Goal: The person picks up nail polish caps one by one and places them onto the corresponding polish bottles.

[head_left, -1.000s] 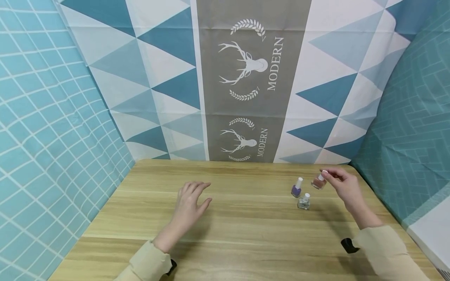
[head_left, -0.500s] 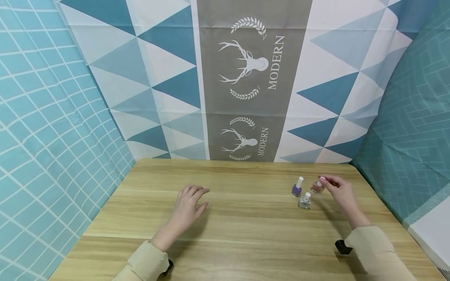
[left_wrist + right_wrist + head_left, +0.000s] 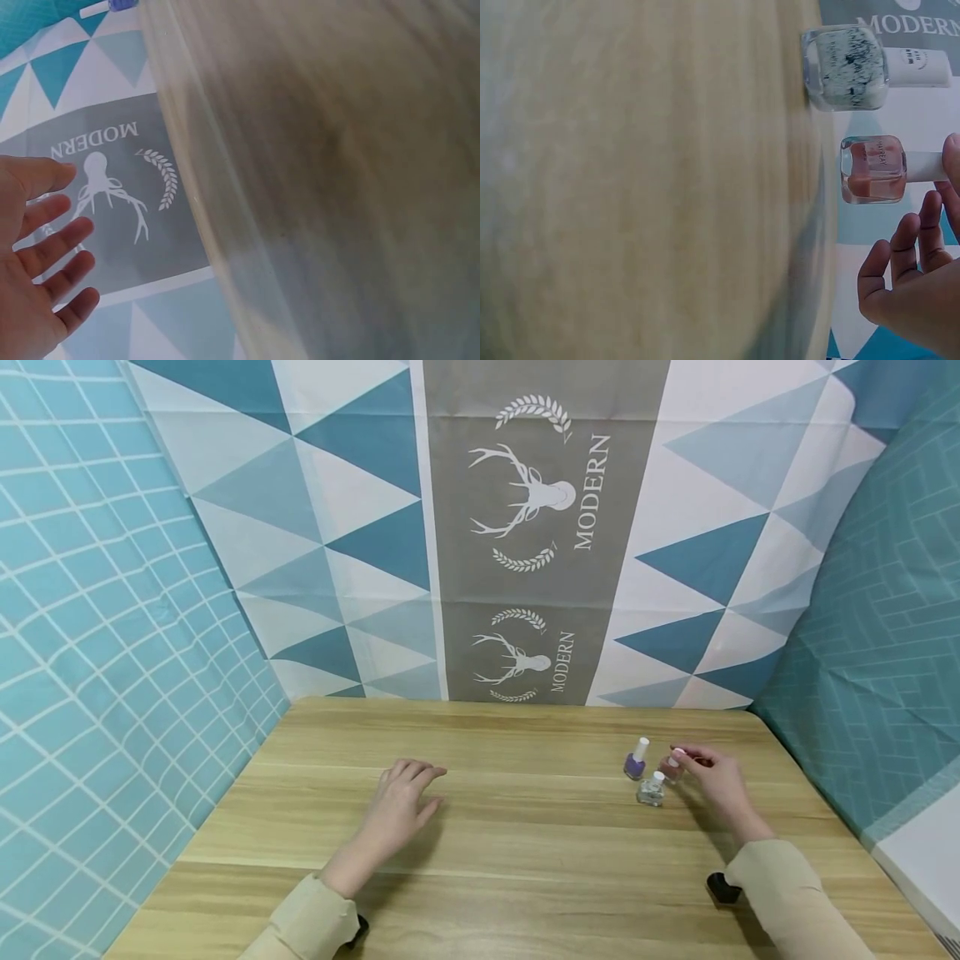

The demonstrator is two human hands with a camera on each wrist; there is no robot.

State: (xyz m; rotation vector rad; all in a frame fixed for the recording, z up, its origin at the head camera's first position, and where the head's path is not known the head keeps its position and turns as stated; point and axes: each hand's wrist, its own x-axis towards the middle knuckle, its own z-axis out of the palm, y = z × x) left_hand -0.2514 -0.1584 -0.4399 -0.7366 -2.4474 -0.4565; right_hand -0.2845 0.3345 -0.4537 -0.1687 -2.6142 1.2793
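My right hand (image 3: 716, 777) pinches the white cap of a pink nail polish bottle (image 3: 874, 169) between thumb and finger. In the right wrist view its other fingers are loosely bent, away from the glass. Just left of it stand a purple nail polish bottle (image 3: 634, 767) and a speckled, clear-looking nail polish bottle (image 3: 651, 792), both upright with white caps. In the right wrist view the speckled bottle (image 3: 847, 67) shows dark flecks. My left hand (image 3: 397, 806) hovers over the left half of the table, fingers relaxed and holding nothing.
The wooden table (image 3: 495, 877) ends at a patterned cloth wall (image 3: 517, 527) behind. Blue tiled cloth (image 3: 97, 635) borders its left side and teal cloth (image 3: 885, 635) its right. A white box-like object (image 3: 926, 852) sits at the far right.
My right hand has moved left and lower with the pink nail polish bottle, bringing it close to the other two bottles. The left hand has dropped slightly and otherwise stayed put.
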